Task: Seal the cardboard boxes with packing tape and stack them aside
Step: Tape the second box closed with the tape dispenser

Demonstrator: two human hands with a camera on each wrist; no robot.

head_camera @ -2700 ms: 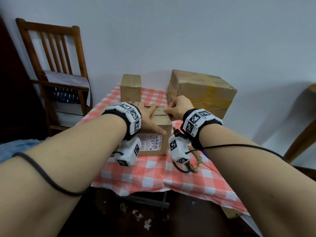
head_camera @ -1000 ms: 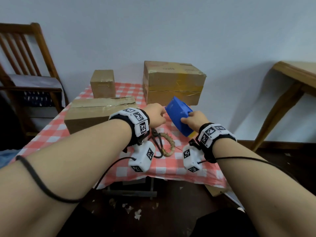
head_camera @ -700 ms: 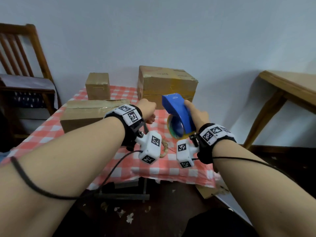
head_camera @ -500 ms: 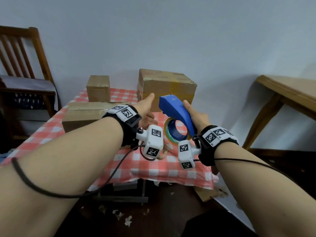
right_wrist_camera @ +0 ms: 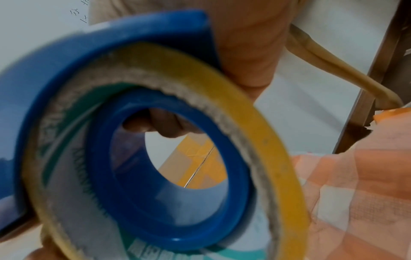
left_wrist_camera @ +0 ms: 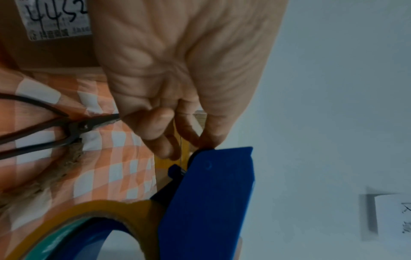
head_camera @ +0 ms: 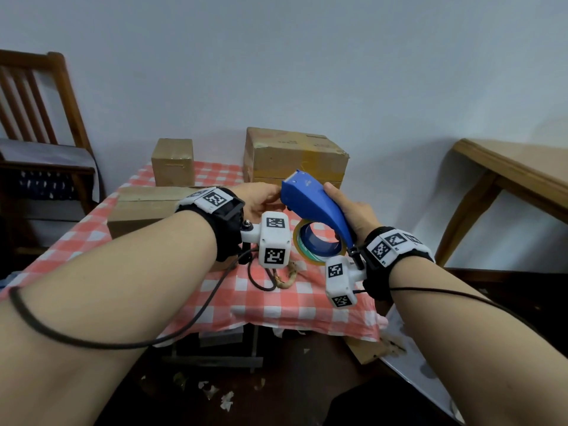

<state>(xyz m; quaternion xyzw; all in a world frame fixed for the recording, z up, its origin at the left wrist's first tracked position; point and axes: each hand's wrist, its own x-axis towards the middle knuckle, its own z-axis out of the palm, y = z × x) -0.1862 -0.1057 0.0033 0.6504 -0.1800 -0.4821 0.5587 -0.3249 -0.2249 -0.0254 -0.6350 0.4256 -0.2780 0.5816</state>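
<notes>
My right hand [head_camera: 345, 206] grips a blue tape dispenser [head_camera: 310, 204] above the table, with its yellow tape roll [head_camera: 319, 242] hanging below. In the right wrist view the roll [right_wrist_camera: 255, 123] fills the frame under the palm [right_wrist_camera: 249, 44]. My left hand [head_camera: 273, 193] reaches the dispenser's front end. In the left wrist view the thumb and forefinger [left_wrist_camera: 205, 140] pinch together at the blue tip [left_wrist_camera: 211, 184], on the tape end. A flat cardboard box [head_camera: 144, 204] lies to the left, behind my left wrist.
A small box [head_camera: 173, 162] and a large taped box [head_camera: 295, 155] stand at the back of the red-checked table [head_camera: 276, 305]. Black scissors [left_wrist_camera: 55, 130] lie on the cloth. A wooden chair [head_camera: 43, 133] stands left, a wooden table [head_camera: 507, 170] right.
My right hand lifted the dispenser off the table and tilted it nose up. My left hand, open beside it half a second ago, now pinches at its front end.
</notes>
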